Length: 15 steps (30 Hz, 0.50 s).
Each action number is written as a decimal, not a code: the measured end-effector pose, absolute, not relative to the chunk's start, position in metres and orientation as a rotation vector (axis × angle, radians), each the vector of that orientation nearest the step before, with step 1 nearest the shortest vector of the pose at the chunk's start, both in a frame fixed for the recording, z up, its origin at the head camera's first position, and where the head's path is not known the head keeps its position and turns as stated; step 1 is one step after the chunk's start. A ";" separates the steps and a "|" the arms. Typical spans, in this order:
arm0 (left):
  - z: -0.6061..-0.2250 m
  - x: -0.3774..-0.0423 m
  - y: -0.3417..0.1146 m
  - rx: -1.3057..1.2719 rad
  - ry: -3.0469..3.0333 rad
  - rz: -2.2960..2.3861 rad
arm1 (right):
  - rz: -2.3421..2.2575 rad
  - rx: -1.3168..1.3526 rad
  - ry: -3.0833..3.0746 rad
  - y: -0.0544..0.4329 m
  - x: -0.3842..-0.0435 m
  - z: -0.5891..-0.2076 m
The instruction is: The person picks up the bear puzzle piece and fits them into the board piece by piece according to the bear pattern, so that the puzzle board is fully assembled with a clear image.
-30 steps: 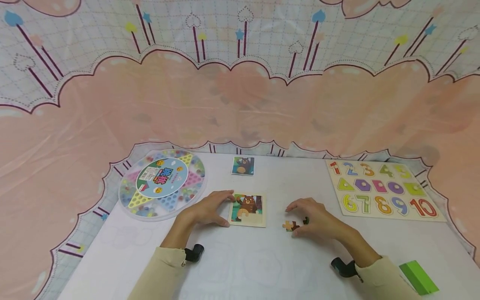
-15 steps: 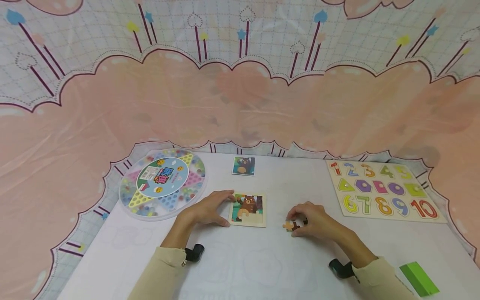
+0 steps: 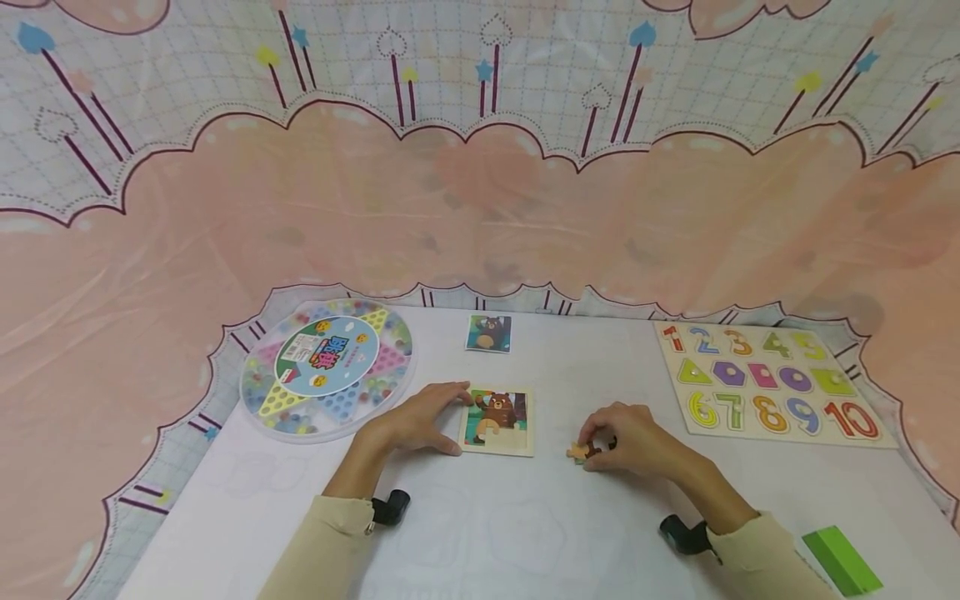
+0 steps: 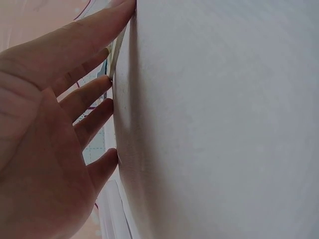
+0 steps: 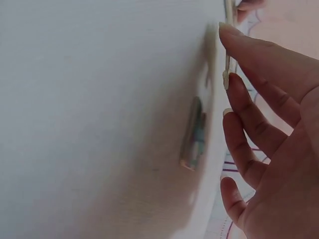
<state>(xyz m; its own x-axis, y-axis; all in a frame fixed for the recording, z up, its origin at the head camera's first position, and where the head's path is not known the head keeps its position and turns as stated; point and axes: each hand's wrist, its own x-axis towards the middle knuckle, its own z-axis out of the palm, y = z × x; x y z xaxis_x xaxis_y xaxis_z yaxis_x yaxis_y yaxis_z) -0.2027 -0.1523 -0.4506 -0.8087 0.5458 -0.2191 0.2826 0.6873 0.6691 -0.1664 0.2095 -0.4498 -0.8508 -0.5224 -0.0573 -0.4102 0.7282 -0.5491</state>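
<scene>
In the head view, my left hand [image 3: 416, 422] lies at the left side of a square wooden bear puzzle board [image 3: 519, 439]. Its thumb and index finger rest at the board's left corners, the fingers spread and nearly straight. The lower right part of the picture shows bare wood. To the right of the board, my right hand [image 3: 630, 442] pinches an orange and brown jigsaw piece [image 3: 577, 452] close to the table, partly covered by the fingers. Another jigsaw piece [image 5: 193, 134] lies on the table beneath the right hand in the right wrist view.
A small bear picture card [image 3: 488, 333] lies behind the board. At the left is a round Chinese checkers box [image 3: 327, 354] with marbles. A number and shape board [image 3: 772, 379] lies at the right, and a green block [image 3: 842, 560] near the front right.
My right hand's fingertips have drawn together on the orange and brown piece. The left hand and the puzzle board have stayed where they were.
</scene>
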 end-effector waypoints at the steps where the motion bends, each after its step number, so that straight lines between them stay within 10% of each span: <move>1: -0.451 -0.203 -0.152 0.646 2.497 0.894 | -0.796 -0.734 2.721 0.209 -0.167 -0.447; 15: -0.450 -0.203 -0.153 0.665 2.492 0.900 | -0.951 -0.753 2.685 0.205 -0.175 -0.438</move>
